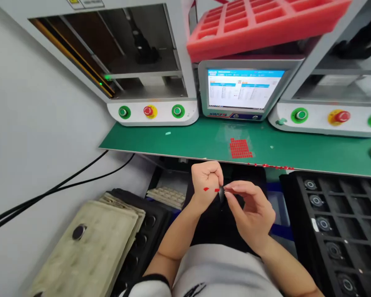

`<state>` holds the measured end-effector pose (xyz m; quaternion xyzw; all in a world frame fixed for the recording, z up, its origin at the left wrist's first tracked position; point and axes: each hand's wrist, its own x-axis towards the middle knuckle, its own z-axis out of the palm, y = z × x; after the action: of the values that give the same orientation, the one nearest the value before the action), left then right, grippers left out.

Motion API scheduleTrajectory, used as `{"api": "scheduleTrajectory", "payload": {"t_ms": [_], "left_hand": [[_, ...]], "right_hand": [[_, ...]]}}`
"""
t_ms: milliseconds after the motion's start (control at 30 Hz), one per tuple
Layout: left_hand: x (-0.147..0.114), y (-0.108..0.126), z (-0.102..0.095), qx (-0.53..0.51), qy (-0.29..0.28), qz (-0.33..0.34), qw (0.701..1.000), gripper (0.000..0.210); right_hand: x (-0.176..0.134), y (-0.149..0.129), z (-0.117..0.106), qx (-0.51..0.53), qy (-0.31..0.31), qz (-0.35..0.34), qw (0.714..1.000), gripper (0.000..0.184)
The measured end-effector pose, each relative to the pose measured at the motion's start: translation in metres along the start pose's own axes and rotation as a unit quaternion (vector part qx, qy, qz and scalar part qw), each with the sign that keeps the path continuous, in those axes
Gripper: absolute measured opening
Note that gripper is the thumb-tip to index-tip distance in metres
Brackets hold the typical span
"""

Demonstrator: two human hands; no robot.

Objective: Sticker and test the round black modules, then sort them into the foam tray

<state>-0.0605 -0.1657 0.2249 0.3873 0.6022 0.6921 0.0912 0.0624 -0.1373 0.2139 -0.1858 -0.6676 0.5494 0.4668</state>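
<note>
My left hand (205, 181) is closed in a fist around a small dark part (221, 194), mostly hidden by the fingers. Two small red sticker pieces (206, 189) cling to the back of this hand. My right hand (252, 210) is beside it, thumb and forefinger close together at the part's edge; whether they pinch anything of their own is too small to make out. On the green bench, just beyond my hands, lies a sheet of small red stickers (241, 148). More red bits (275, 166) line the bench's front edge.
Two machines with green and red buttons (150, 111) flank a monitor (244, 88) with a pink foam tray (266, 29) above it. A black compartment tray (343, 222) with round parts stands at right. Stacked beige trays (89, 243) sit at left, near black cables (49, 192).
</note>
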Motion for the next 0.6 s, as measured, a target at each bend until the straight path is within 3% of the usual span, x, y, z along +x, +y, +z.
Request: {"api": "scheduleTrajectory", "payload": {"t_ms": [167, 300, 433, 600], "left_hand": [[0.003, -0.005, 0.007, 0.013, 0.013, 0.079, 0.997, 0.025], [0.007, -0.007, 0.013, 0.040, -0.001, 0.149, 0.988, 0.026], [0.010, -0.006, 0.016, 0.084, -0.011, 0.197, 0.977, 0.026], [0.011, -0.004, 0.013, 0.115, -0.013, 0.229, 0.966, 0.027]], "right_hand": [[0.006, -0.006, 0.009, 0.058, 0.052, 0.099, 0.992, 0.023], [0.013, -0.009, 0.007, 0.052, 0.092, 0.116, 0.988, 0.021], [0.017, -0.011, 0.000, 0.039, 0.092, 0.124, 0.987, 0.020], [0.023, -0.009, -0.007, 0.085, 0.070, 0.185, 0.977, 0.024]]}}
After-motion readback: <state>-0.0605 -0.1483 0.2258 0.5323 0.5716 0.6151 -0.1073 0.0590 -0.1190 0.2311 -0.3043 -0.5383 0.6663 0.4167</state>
